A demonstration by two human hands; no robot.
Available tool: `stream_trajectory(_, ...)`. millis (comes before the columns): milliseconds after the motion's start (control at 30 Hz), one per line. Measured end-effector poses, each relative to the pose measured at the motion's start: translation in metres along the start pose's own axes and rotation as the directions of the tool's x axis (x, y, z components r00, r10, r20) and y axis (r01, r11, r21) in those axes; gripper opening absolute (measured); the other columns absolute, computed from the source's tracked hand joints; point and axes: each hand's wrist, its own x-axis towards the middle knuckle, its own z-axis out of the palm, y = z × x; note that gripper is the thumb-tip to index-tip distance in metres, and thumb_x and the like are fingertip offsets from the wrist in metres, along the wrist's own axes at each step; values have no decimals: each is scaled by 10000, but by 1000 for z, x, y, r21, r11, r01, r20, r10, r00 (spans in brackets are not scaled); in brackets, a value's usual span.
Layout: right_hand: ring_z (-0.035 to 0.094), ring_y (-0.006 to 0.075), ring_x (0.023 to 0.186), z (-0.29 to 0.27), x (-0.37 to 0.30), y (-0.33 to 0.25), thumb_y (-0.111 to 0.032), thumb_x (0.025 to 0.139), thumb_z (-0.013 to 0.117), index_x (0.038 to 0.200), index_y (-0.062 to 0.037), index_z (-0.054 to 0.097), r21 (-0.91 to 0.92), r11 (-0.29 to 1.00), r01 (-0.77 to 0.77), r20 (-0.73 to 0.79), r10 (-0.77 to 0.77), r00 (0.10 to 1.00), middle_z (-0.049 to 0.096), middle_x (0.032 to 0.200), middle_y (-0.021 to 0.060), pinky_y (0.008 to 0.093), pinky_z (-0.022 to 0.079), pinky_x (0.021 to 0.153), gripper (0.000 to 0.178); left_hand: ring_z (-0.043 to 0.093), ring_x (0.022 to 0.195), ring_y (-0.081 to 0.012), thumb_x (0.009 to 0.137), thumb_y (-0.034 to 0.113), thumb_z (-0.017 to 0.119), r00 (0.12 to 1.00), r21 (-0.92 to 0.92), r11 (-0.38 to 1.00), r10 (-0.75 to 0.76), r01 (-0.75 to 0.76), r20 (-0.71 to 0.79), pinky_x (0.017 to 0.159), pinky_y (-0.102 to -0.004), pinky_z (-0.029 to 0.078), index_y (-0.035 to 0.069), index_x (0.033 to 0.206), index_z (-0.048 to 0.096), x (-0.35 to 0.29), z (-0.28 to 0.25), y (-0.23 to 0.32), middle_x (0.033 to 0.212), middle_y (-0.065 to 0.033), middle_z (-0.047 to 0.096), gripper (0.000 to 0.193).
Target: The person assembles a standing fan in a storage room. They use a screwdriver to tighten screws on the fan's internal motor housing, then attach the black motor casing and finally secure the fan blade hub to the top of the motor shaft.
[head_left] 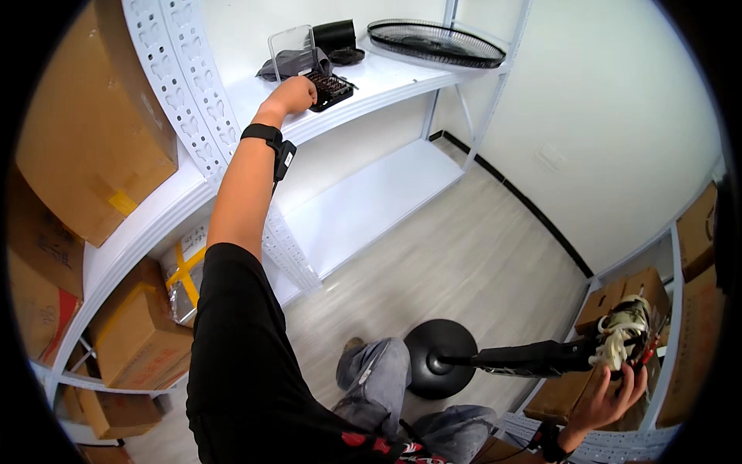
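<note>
My left hand (292,94) reaches to the upper shelf, fingers curled closed at the edge of a black screwdriver bit case (334,94). Its clear lid (292,50) stands raised; whatever the fingers pinch is hidden. At the lower right, my right hand (610,398) grips the exposed motor (627,329) of a stand fan, with pale parts and red wires showing. The fan's black pole (533,358) slants across to a round black base (440,359) on the floor beside my legs.
On the upper shelf (402,77) lie a black fan grille (437,42), a dark cylinder (335,35) and grey cloth (290,63). Cardboard boxes (93,116) fill the left racks, with more boxes (564,398) on the right rack. A perforated white upright (185,85) stands left of my arm.
</note>
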Motion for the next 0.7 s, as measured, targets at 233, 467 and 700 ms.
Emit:
stream_trajectory(233, 564, 362, 1178, -21, 13, 7, -120, 865, 770, 1085, -16, 686, 0, 995, 103, 186, -101, 977, 569, 1298, 185, 466, 461, 984, 258, 694, 860, -320, 771, -17, 546, 997, -337, 941, 6, -34, -82, 796, -375, 533, 5, 875, 750, -16, -21, -20, 878, -184, 727, 230)
stream_trajectory(467, 547, 328, 1176, -34, 41, -23, -82, 857, 772, 1137, -35, 693, -22, 974, -226, 393, 216, 894, 531, 1310, 161, 406, 456, 994, 295, 671, 909, -347, 808, -54, 522, 940, -520, 853, -204, 33, -274, 838, -388, 534, 12, 888, 744, -43, -38, -1, 955, -162, 717, 245)
stream_trajectory(700, 578, 264, 1093, -40, 55, -44, -89, 869, 764, 1121, -33, 697, -69, 940, -335, 457, 329, 826, 530, 1279, 139, 347, 499, 897, 267, 561, 1116, -314, 775, -66, 610, 986, -438, 890, -159, 125, -43, 950, -385, 489, 111, 893, 778, -34, -21, 12, 1136, -74, 615, 271)
